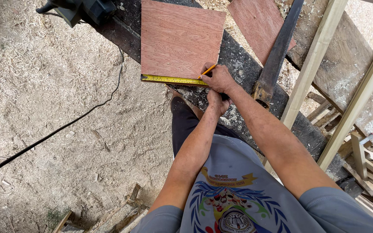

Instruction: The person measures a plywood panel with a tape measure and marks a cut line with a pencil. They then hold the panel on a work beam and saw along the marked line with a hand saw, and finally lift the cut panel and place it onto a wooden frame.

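Single head camera, looking steeply down, near workbench (242, 64).

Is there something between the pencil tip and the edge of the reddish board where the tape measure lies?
Nothing visible does. The right hand holds the pencil with its tip at the board beside the yellow tape measure. The left hand sits lower, out of the way.

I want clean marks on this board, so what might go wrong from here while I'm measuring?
The tape measure lies loose along the edge of the reddish board; it may slip as the right hand marks with the pencil. The left hand seems to hold only the tape's end. The board overhangs the dark bench and could tip. The handsaw lies close to the right forearm.
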`<state>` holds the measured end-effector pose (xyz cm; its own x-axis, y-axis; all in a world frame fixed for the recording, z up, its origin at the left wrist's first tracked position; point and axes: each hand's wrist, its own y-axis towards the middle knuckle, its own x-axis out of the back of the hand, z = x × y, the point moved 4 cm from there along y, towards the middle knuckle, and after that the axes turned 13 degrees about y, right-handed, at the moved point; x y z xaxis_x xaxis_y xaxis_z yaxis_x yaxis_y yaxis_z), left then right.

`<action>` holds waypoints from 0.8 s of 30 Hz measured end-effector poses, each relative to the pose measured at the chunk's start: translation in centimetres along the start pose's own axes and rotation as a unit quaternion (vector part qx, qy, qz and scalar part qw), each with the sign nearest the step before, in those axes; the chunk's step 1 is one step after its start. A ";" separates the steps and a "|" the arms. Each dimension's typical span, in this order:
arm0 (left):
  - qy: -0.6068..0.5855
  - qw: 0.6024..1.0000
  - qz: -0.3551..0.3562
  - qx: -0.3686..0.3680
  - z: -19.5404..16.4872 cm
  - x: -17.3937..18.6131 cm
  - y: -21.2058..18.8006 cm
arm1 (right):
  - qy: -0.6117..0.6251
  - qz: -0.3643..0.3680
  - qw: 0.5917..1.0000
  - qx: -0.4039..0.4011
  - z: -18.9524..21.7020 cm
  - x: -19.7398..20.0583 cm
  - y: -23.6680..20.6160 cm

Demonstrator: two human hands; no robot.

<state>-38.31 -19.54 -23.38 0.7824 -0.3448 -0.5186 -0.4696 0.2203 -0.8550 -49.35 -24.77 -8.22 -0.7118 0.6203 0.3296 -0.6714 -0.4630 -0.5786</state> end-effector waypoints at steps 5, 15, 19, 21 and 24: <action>-0.010 0.999 0.029 -0.013 0.1 0.0 0.1 | 0.002 -0.012 1.000 0.015 -0.8 -0.1 0.1; -0.005 1.000 0.026 -0.015 0.1 0.0 0.1 | -0.025 -0.015 0.999 0.019 -1.1 0.0 0.2; -0.011 1.000 0.026 -0.013 -0.2 -0.4 -0.4 | 0.000 -0.017 1.000 0.014 -0.7 0.0 0.1; -0.018 0.999 0.025 -0.013 -0.3 -0.5 -0.5 | -0.006 -0.020 1.000 0.014 -0.7 0.0 0.1; -0.021 0.999 0.035 -0.014 -0.4 -0.7 -0.7 | 0.004 -0.012 1.000 0.005 -1.2 0.0 0.3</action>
<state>-38.71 -19.78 -22.37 0.7639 -0.2904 -0.5763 -0.5342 0.2164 -0.8172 -49.27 -24.16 -9.30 -0.6940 0.6357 0.3379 -0.6905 -0.4548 -0.5625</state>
